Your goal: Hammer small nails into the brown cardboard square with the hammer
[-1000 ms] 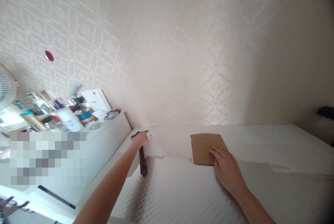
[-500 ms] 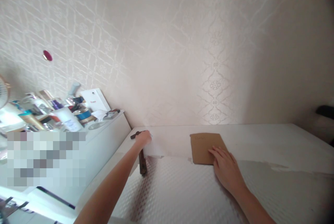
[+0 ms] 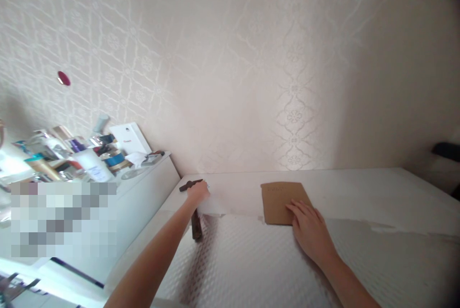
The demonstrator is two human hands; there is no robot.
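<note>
Right hand (image 3: 312,229) open on the cardboard (image 3: 277,201); light, even pressure should steady it. My left hand (image 3: 199,192), left of the cardboard, overlaps a dark tool (image 3: 196,229); grip unclear.

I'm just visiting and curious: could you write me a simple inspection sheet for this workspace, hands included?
Surface: white tabletop along the wall; a textured pale cover nearer the person, its edge ragged in places.
Job's things: brown cardboard piece; dark hammer-shaped tool.
Clutter: bottles and jars and a white box crowd the white cabinet.
Hands: left hand over the tool, grip unclear; right hand open, fingers on the cardboard.
Cables: nothing seen.
Surroundings: patterned wall bearing a reddish disc.
</note>
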